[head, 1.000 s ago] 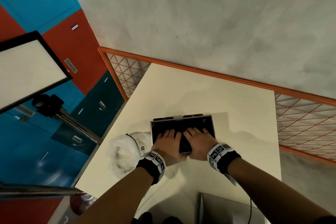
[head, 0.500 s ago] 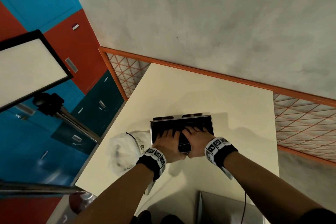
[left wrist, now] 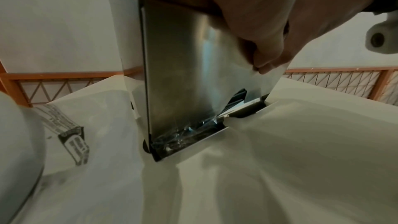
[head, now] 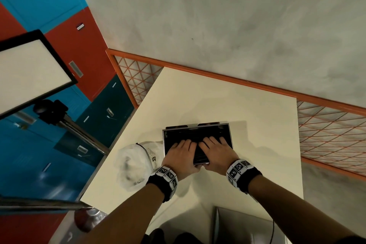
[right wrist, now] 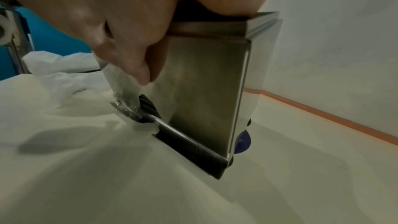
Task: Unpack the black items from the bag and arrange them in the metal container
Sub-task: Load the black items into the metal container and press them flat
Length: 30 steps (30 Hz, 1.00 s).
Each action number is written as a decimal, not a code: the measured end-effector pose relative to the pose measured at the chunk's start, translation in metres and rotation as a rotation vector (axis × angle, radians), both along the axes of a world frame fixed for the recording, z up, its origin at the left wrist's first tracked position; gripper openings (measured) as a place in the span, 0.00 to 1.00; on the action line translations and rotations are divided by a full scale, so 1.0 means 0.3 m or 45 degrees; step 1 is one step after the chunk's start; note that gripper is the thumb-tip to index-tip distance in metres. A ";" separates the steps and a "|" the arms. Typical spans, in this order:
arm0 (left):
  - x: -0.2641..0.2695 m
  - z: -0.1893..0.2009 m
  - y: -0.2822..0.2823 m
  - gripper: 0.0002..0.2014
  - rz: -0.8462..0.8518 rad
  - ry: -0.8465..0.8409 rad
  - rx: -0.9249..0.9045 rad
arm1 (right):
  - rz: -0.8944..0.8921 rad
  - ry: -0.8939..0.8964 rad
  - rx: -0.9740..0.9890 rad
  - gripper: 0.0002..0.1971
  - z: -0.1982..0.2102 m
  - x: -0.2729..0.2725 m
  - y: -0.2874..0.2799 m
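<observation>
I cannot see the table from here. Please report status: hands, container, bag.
Left hand and right hand both flat on black items inside container. Thumbs against its near wall. Bag crumpled left of container. Nothing in the way.

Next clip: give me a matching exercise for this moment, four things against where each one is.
Things:
1. left hand
2. right hand
3. white bag
4. metal container

Places:
A. crumpled on the table, left of the container
B. middle of the table, under both hands
C. on the container's left half
D. on the container's right half

Pairs: 1-C, 2-D, 3-A, 4-B
</observation>
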State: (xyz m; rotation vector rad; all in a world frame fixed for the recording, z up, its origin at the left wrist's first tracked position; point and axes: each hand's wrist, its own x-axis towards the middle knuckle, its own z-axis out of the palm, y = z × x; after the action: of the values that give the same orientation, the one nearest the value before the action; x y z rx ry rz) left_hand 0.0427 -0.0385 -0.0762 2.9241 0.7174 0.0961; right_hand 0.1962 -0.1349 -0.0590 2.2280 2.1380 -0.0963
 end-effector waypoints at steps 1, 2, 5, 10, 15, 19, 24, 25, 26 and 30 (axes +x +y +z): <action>0.001 0.002 0.000 0.31 0.008 0.009 -0.011 | -0.009 0.002 -0.015 0.30 0.002 -0.002 0.004; 0.002 0.004 0.002 0.31 0.016 0.025 -0.020 | -0.020 0.004 -0.028 0.31 0.004 -0.003 0.009; 0.009 0.009 0.010 0.34 0.032 0.086 -0.038 | -0.064 0.009 -0.088 0.32 0.003 -0.002 0.026; 0.018 0.011 0.017 0.37 0.064 0.161 -0.103 | -0.089 0.024 -0.239 0.38 0.006 0.003 0.048; 0.023 0.007 0.024 0.42 0.086 0.155 -0.151 | -0.113 0.017 -0.245 0.41 0.008 -0.001 0.051; 0.021 0.010 0.017 0.40 0.079 0.170 -0.094 | -0.116 -0.043 -0.171 0.35 0.003 -0.007 0.034; 0.016 0.005 0.012 0.38 0.072 0.179 -0.083 | -0.113 -0.055 -0.170 0.34 -0.003 -0.012 0.027; 0.017 0.007 0.013 0.37 0.076 0.184 -0.082 | -0.118 -0.055 -0.178 0.34 -0.002 -0.012 0.030; 0.019 0.009 0.014 0.37 0.080 0.188 -0.079 | -0.122 -0.056 -0.190 0.34 0.002 -0.011 0.035; 0.021 0.007 0.016 0.37 0.094 0.208 -0.097 | -0.150 -0.048 -0.240 0.34 0.001 -0.013 0.045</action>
State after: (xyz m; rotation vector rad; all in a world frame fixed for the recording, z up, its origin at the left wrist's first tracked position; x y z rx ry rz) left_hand 0.0489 -0.0336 -0.0741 2.8573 0.8335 -0.1615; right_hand 0.1924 -0.1213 -0.0588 2.2260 1.8918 -0.2477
